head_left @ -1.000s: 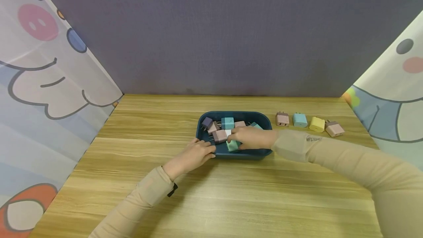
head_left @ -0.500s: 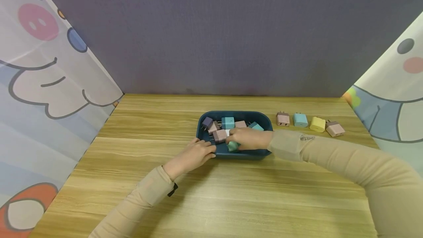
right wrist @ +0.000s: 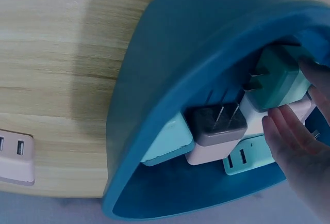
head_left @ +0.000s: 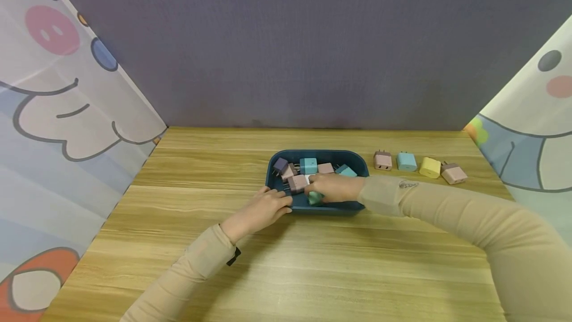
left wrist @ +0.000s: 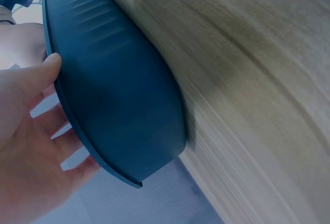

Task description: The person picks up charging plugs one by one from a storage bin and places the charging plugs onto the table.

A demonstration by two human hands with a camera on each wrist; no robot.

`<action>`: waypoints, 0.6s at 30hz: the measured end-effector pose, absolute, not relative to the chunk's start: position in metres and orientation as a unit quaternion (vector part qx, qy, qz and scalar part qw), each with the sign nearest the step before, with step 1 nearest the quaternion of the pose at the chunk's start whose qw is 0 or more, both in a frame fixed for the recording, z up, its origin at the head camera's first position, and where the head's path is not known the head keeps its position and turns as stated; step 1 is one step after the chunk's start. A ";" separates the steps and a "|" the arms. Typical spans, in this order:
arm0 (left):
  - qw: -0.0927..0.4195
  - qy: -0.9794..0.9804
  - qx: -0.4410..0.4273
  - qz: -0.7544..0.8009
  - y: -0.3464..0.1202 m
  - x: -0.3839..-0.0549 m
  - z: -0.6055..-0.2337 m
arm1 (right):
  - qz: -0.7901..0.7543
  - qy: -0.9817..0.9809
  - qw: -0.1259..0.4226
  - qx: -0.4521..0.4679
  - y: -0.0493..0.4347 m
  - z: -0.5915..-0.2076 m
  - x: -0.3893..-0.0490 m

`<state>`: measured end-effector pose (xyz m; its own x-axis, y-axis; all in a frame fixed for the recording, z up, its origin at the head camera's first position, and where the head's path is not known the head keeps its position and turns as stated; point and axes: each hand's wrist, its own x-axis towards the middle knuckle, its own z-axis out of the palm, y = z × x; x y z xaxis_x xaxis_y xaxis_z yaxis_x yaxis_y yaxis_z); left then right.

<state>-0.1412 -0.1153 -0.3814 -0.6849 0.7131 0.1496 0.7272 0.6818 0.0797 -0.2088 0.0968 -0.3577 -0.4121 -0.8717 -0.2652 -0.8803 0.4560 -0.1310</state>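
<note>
Green charger [head_left: 315, 198] at 8 o'clock from the right hand [head_left: 335, 186]

With 12 pointing away from the person in the head view, the charger is inside the blue bin [head_left: 332, 211], nearer its 6 o'clock wall, and the right hand pinches it between thumb and fingertips. Its long axis is too covered to tell; in the right wrist view its prongs [right wrist: 252, 86] point to 9. The left hand [head_left: 263, 207] is the farther one, gripping the rim at 8, thumb outside and fingers over the edge. The bin's own long axis runs 9 to 3.

A white charger [head_left: 307, 179] sits just beside at 11 and a pink charger [head_left: 297, 184] at 10, so those sides look tight; bare bin floor shows at 9. Straight up seems the freest way past the rim. Bare table [head_left: 290, 262] spreads at 6, and four chargers [head_left: 406, 162] stand outside towards 3
</note>
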 end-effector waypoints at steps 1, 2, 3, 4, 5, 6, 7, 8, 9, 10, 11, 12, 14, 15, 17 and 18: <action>0.053 -0.916 -0.393 -0.067 -0.115 -0.141 -0.381 | 0.014 0.838 0.149 -0.524 0.097 -0.358 -0.209; 0.052 -0.916 -0.393 -0.066 -0.115 -0.141 -0.381 | 0.014 0.836 0.150 -0.527 0.096 -0.359 -0.210; 0.052 -0.916 -0.393 -0.067 -0.115 -0.141 -0.381 | 0.014 0.834 0.149 -0.531 0.096 -0.359 -0.210; 0.052 -0.916 -0.393 -0.067 -0.115 -0.141 -0.381 | 0.015 0.832 0.149 -0.534 0.096 -0.359 -0.210; 0.051 -0.916 -0.393 -0.067 -0.115 -0.141 -0.381 | 0.016 0.830 0.149 -0.537 0.095 -0.360 -0.210; 0.050 -0.916 -0.393 -0.067 -0.115 -0.141 -0.381 | 0.016 0.829 0.150 -0.539 0.094 -0.360 -0.210; 0.050 -0.916 -0.392 -0.068 -0.115 -0.141 -0.381 | 0.017 0.828 0.150 -0.540 0.094 -0.360 -0.210; 0.050 -0.916 -0.392 -0.068 -0.115 -0.141 -0.381 | 0.018 0.827 0.150 -0.541 0.093 -0.360 -0.210; 0.050 -0.916 -0.392 -0.068 -0.115 -0.141 -0.381 | 0.018 0.826 0.149 -0.544 0.093 -0.360 -0.210; 0.050 -0.916 -0.392 -0.067 -0.115 -0.141 -0.380 | 0.018 0.825 0.149 -0.544 0.093 -0.360 -0.210; 0.050 -0.916 -0.392 -0.067 -0.115 -0.141 -0.380 | 0.018 0.825 0.148 -0.546 0.093 -0.360 -0.210; 0.050 -0.916 -0.392 -0.067 -0.115 -0.141 -0.380 | 0.018 0.824 0.146 -0.547 0.092 -0.360 -0.210; 0.051 -0.916 -0.393 -0.067 -0.115 -0.141 -0.380 | 0.015 0.822 0.142 -0.551 0.093 -0.360 -0.210; 0.051 -0.916 -0.393 -0.066 -0.115 -0.141 -0.380 | 0.015 0.822 0.142 -0.552 0.093 -0.360 -0.211; 0.051 -0.916 -0.392 -0.066 -0.115 -0.141 -0.380 | 0.011 0.824 0.145 -0.548 0.094 -0.359 -0.211; 0.050 -0.916 -0.392 -0.066 -0.115 -0.141 -0.380 | 0.011 0.825 0.147 -0.545 0.094 -0.359 -0.211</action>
